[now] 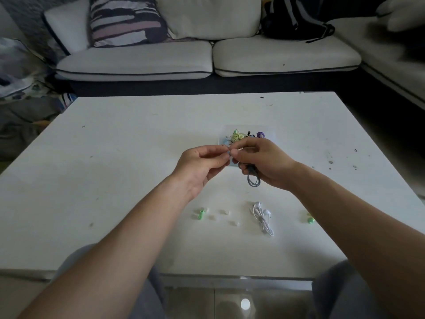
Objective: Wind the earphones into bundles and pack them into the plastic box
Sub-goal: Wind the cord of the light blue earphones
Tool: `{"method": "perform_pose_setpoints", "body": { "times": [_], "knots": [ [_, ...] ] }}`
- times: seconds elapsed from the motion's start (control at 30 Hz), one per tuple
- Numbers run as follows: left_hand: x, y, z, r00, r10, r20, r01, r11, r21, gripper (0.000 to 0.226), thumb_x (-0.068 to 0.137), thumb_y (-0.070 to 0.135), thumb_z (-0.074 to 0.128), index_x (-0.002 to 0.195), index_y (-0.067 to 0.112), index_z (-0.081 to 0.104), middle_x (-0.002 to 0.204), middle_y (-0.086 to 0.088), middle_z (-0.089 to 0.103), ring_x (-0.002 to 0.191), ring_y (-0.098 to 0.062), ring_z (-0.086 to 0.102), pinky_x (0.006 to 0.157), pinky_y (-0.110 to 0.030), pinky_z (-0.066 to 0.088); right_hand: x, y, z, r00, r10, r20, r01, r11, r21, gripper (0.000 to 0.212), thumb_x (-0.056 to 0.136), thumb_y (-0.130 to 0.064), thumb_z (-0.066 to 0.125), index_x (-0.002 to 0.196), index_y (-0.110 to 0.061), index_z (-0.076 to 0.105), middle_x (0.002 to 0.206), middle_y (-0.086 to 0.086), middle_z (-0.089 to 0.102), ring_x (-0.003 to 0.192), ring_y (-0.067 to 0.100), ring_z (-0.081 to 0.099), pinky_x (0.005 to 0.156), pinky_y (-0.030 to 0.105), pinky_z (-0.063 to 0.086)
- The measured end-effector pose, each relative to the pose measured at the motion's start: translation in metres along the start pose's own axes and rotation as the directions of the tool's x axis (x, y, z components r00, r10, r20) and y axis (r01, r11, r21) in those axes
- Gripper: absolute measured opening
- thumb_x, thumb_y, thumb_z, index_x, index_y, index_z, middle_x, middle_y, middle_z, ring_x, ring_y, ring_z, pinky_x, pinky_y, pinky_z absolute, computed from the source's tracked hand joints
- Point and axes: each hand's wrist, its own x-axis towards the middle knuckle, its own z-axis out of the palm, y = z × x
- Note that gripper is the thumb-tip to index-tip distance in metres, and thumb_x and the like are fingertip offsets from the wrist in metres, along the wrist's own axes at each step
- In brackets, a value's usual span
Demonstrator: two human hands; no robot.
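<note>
Above the middle of the table, our right hand grips a dark earphone bundle while our left hand pinches its cable end; the plastic box sits just behind.

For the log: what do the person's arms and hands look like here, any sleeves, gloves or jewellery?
The left hand and right hand are ungloved, with no ring, watch or band visible. The left forearm and right forearm are bare to the frame edge, no sleeve in view. Grey trousers cover the knees.
</note>
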Motion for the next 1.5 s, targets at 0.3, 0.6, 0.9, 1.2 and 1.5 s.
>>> {"method": "perform_pose_setpoints", "body": {
  "times": [0.3,0.6,0.9,1.2,1.5],
  "knots": [
    [0.000,-0.011,-0.017,0.988,0.154,-0.025,-0.112,0.814,0.570,0.004,0.089,0.014,0.070,0.085,0.014,0.072,0.076,-0.002,0.075,0.065,-0.013,0.068,0.063,-0.023,0.056,-0.001,0.009,-0.001,1.000,0.020,-0.003,-0.021,0.988,-0.150,0.007,0.094,-0.005,0.065,0.099,-0.001,0.066,0.074,0.013,0.069,0.056,0.015,0.052,0.054,0.024,0.045],
    [-0.008,-0.047,-0.033,0.969,-0.127,0.212,-0.217,-0.030,0.976,0.018,0.074,0.024,0.080,0.083,0.033,0.066,0.086,0.014,0.066,0.079,-0.006,0.060,0.065,-0.026,0.046,-0.002,0.015,-0.008,0.991,0.115,-0.067,-0.126,0.969,-0.211,0.003,0.094,-0.005,0.063,0.094,-0.004,0.066,0.075,0.013,0.069,0.056,0.016,0.053,0.058,0.029,0.044],
    [-0.007,-0.068,-0.028,0.966,-0.116,0.231,-0.243,-0.106,0.964,0.016,0.078,0.013,0.066,0.079,0.029,0.065,0.091,0.011,0.067,0.085,-0.016,0.063,0.066,-0.026,0.045,-0.004,0.012,-0.004,0.988,0.146,-0.059,-0.155,0.969,-0.191,0.009,0.094,-0.005,0.063,0.099,0.002,0.066,0.078,0.015,0.069,0.058,0.017,0.054,0.058,0.028,0.044],
    [-0.003,-0.021,-0.025,0.983,0.117,0.141,-0.183,0.561,0.807,0.013,0.079,0.008,0.078,0.082,0.020,0.075,0.074,0.009,0.071,0.063,0.004,0.061,0.064,-0.011,0.047,-0.005,0.002,-0.004,0.991,0.091,-0.095,-0.095,0.995,-0.042,0.007,0.090,-0.002,0.068,0.096,0.002,0.069,0.073,0.010,0.061,0.056,0.015,0.052,0.054,0.025,0.042],
    [-0.009,0.007,-0.018,0.999,0.004,0.034,-0.003,1.000,-0.016,0.019,0.081,-0.012,0.066,0.089,0.004,0.072,0.086,-0.011,0.074,0.081,-0.020,0.073,0.075,-0.020,0.057,-0.010,-0.007,0.010,0.998,-0.057,-0.014,0.058,0.995,0.082,0.006,0.091,-0.004,0.066,0.089,-0.005,0.071,0.073,0.006,0.065,0.058,0.013,0.053,0.057,0.022,0.044]
  ]
}}
